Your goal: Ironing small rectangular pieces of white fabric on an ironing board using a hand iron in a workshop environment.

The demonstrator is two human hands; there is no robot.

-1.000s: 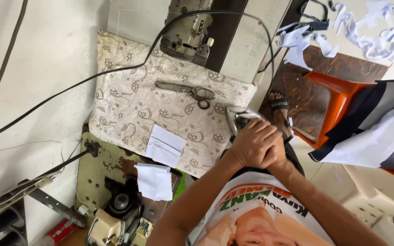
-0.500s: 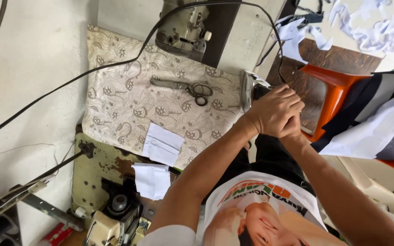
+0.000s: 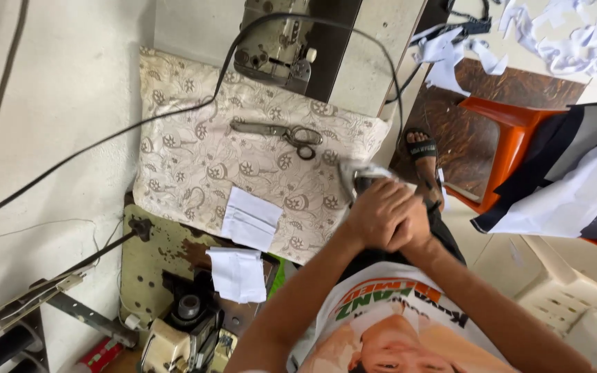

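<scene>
— Labels or packages?
— Two white folded cloth pieces [image 3: 250, 219], [image 3: 238, 274], lying near the patterned cloth's [image 3: 195, 159] lower edge.

— Surroundings?
— Scissors [image 3: 281, 132] lie on that cloth, long axis across it, handles toward the hands. A black cable [image 3: 105, 141] crosses it.

— Hands?
— Left hand [image 3: 376, 215] and right hand [image 3: 414, 224] pressed together, closed on a pale fabric piece [image 3: 362, 173] at the cloth's edge; its direction I cannot tell.

Bright, even daylight — soft shadows, no glare; edges bend outward, the clasped fingers perhaps slightly motion-blurred.
</scene>
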